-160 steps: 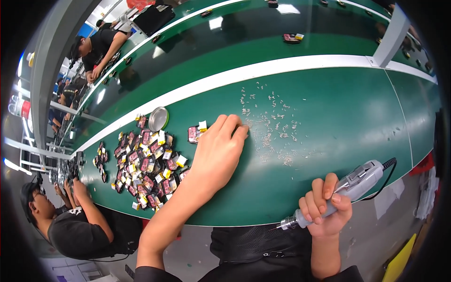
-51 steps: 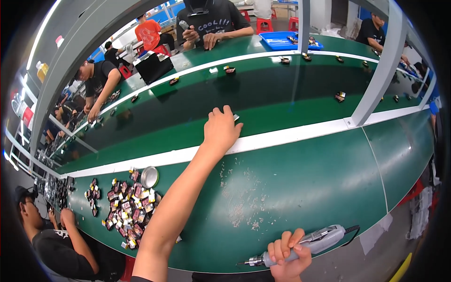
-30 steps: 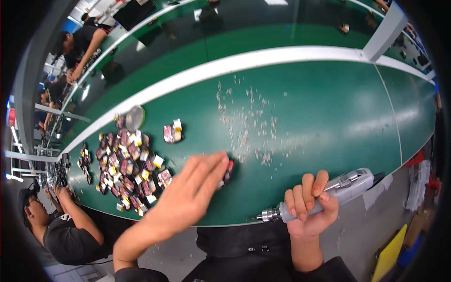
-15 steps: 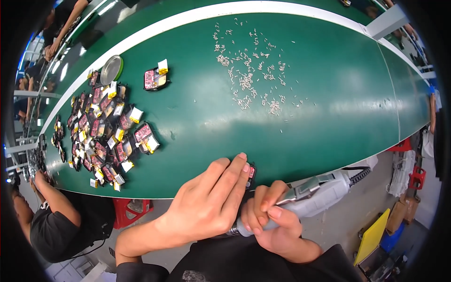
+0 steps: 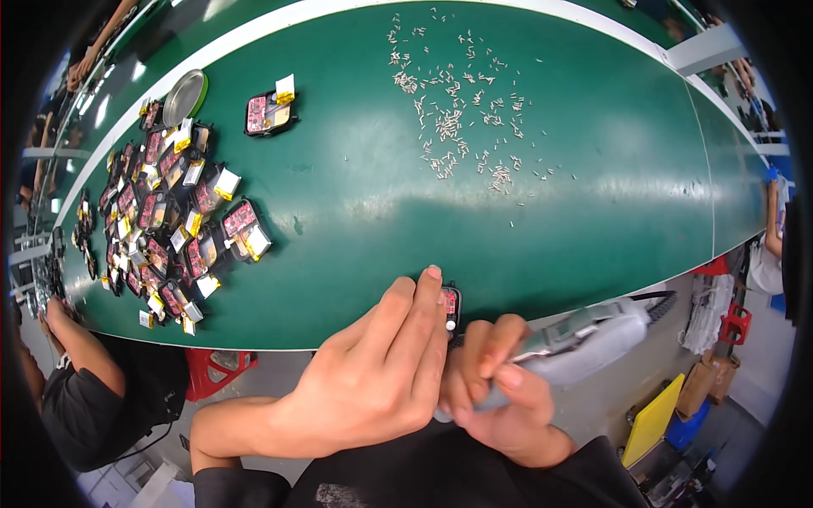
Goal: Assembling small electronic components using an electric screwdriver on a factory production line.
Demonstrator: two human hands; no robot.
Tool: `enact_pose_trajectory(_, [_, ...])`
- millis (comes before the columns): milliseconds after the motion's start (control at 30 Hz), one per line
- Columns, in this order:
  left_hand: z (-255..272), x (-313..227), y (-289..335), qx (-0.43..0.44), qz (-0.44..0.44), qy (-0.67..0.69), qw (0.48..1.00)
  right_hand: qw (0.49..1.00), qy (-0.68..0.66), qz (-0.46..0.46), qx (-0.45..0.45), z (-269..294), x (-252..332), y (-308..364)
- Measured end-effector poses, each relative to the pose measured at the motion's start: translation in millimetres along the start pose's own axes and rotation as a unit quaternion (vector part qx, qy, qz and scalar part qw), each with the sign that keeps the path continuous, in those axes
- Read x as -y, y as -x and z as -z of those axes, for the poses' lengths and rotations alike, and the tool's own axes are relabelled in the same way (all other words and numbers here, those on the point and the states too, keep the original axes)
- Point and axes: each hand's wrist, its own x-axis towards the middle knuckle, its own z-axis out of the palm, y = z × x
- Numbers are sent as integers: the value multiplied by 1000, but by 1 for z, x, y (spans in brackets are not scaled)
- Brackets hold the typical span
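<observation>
At the near edge of the green table, a small black casing with a red circuit board (image 5: 452, 303) shows beside the fingertips of my left hand (image 5: 373, 381). Those fingers lie long and pressed together along its left side; the thumb is hidden. My right hand (image 5: 504, 394) is wrapped round a grey electric screwdriver (image 5: 593, 334) with a metal lever and a coiled cable, slightly blurred. Its body slants down toward the left hand, which hides the tip. One similar casing (image 5: 269, 112), with a white and yellow battery pack, stands alone farther off.
A heap of similar casings (image 5: 157, 212) covers the table's left side, beside a round metal dish with a green rim (image 5: 201, 100). Many small screws (image 5: 449, 123) lie scattered at the far middle. A co-worker's arm (image 5: 85, 347) reaches in at the left. Red stools (image 5: 216, 372) stand below.
The view has shifted a little, moving the heap left in the picture. More of the casing by my left hand shows now. The screwdriver is still in my right hand.
</observation>
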Motion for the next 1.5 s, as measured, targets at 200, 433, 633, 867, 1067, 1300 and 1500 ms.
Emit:
enact_pose_trajectory(200, [3,-2,6,21,-7,26,999,984,116,104,87,-20,67,-10])
enact_pose_trajectory(433, [-12,-7,11,-17,6,-30,999,950,174,239,99,-33,72,-47])
enact_pose_trajectory(633, [-17,-8,11,-43,16,-51,998,946,189,252,83,-31,63,-55])
enact_pose_trajectory(867, [-15,-6,10,-44,15,-41,998,949,192,236,89,-28,62,-58])
enact_pose_trajectory(1067, [-19,-4,9,-57,8,-49,997,952,173,235,92,-28,62,-58])
enact_pose_trajectory(1300, [-21,-6,9,-73,14,-46,996,953,167,233,94,-25,61,-59])
enact_pose_trajectory(1500, [-21,-5,9,-66,10,-45,997,953,171,233,88,-25,62,-58])
